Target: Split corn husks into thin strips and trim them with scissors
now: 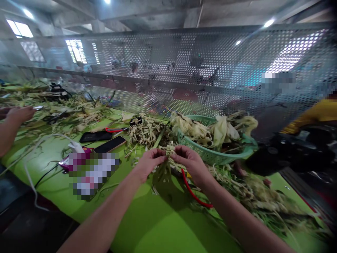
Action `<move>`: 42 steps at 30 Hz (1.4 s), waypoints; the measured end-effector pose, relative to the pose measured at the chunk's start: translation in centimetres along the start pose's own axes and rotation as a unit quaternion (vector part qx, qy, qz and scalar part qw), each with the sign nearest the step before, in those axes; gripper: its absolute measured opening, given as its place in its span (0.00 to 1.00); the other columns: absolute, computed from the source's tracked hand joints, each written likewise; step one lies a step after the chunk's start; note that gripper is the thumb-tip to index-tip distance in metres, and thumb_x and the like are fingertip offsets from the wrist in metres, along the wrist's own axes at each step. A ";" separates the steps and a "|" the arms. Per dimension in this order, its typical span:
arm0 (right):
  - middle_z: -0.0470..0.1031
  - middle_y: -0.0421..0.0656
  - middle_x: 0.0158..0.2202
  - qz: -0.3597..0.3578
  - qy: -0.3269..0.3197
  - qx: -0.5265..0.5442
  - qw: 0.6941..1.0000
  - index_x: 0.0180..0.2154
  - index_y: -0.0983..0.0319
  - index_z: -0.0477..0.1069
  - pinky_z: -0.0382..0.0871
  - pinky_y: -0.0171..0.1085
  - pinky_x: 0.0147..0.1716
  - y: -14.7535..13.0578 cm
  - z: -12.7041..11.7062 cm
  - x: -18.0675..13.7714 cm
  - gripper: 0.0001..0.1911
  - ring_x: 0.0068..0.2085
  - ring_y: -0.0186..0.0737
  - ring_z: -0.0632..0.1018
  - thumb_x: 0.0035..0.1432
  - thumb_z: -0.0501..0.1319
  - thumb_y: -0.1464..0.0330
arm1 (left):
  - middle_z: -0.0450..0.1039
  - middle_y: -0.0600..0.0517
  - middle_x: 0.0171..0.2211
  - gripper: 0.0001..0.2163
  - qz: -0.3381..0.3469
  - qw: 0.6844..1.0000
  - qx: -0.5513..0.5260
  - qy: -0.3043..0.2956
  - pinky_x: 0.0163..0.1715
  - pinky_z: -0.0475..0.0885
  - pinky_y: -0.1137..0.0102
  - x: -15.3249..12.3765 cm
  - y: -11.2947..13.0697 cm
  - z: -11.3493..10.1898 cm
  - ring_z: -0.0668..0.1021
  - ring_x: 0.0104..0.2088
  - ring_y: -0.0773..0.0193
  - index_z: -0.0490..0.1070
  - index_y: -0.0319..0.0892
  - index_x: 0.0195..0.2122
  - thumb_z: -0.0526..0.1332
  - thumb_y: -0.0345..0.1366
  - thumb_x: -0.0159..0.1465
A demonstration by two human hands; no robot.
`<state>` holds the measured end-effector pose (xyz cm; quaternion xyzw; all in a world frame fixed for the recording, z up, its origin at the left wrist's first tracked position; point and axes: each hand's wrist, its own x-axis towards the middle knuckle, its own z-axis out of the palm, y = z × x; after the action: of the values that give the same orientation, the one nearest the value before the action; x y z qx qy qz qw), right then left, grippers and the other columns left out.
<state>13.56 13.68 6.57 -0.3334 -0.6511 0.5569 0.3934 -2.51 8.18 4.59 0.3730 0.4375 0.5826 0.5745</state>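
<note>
Above the green table [147, 218], my left hand [149, 162] and my right hand [191, 163] meet, thumbs and fingers pinching a small braided piece of pale leaf strips [170, 151] from both sides. Loose strip ends hang below it. Just behind my left hand lies a heap of cut, dry strips [147, 131]. Under my right forearm curves a red handle [193, 193]; the rest of that tool is hidden. A green plastic basket [218, 159] filled with pale, dried husks [191, 124] stands beyond my right hand.
Two dark phones [110, 144], a red-handled tool [113, 129] and a white cable [28, 172] lie left. Leaf scraps [273, 196] cover the right side. Another person's hand [19, 114] is far left; a yellow sleeve [313, 112] shows right. A perforated metal panel [158, 59] runs behind.
</note>
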 end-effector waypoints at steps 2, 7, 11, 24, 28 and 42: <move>0.72 0.39 0.29 0.005 -0.012 0.006 1.000 0.32 0.61 0.71 0.64 0.36 0.36 0.4 0.1 0.0 0.16 0.33 0.37 0.71 0.44 0.70 0.61 | 0.73 0.52 0.30 0.16 0.015 1.000 -0.003 0.004 0.35 0.67 0.72 0.1 -0.1 0.0 0.73 0.30 0.69 0.73 0.38 0.33 0.72 0.39 0.46; 0.73 0.38 0.30 0.010 0.000 0.013 1.000 0.34 0.62 0.71 0.64 0.36 0.37 0.7 0.3 0.0 0.15 0.34 0.36 0.71 0.44 0.69 0.63 | 0.71 0.53 0.30 0.16 0.016 1.000 -0.016 0.004 0.35 0.66 0.71 0.2 -0.3 -0.1 0.72 0.30 0.70 0.72 0.38 0.33 0.72 0.38 0.46; 0.74 0.40 0.32 0.024 -0.014 -0.004 1.000 0.36 0.62 0.71 0.66 0.37 0.37 1.1 0.9 -0.5 0.16 0.35 0.38 0.73 0.45 0.68 0.62 | 0.70 0.54 0.29 0.16 0.023 0.996 -0.070 0.042 0.36 0.68 0.71 0.3 -0.5 -0.1 0.73 0.30 0.70 0.70 0.39 0.33 0.72 0.36 0.46; 0.73 0.39 0.28 -0.004 0.004 -0.087 0.996 0.32 0.61 0.72 0.64 0.35 0.31 1.8 1.3 -0.7 0.09 0.30 0.38 0.71 0.47 0.64 0.66 | 0.74 0.51 0.32 0.16 0.054 0.996 0.017 0.066 0.35 0.67 0.71 0.2 0.7 -0.7 0.73 0.32 0.67 0.73 0.39 0.35 0.69 0.43 0.50; 0.76 0.42 0.36 0.000 -0.028 -0.065 0.997 0.37 0.61 0.72 0.67 0.38 0.37 1.4 1.7 -1.0 0.14 0.37 0.41 0.75 0.49 0.64 0.62 | 0.75 0.51 0.33 0.16 0.069 0.996 0.025 0.056 0.38 0.66 0.70 0.4 0.3 -0.6 0.74 0.34 0.65 0.74 0.38 0.36 0.69 0.43 0.50; 0.70 0.38 0.26 0.074 -0.100 -0.039 0.992 0.31 0.61 0.70 0.61 0.35 0.29 1.3 0.4 -0.2 0.17 0.28 0.36 0.69 0.48 0.65 0.54 | 0.69 0.54 0.25 0.18 0.015 0.993 0.108 -0.044 0.28 0.60 0.73 0.1 0.8 -1.1 0.68 0.26 0.70 0.73 0.37 0.29 0.70 0.47 0.47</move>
<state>13.30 13.53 5.20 -0.3386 -0.6821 0.5888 0.2710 -3.83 8.21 4.93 0.4642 0.4669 0.5234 0.5409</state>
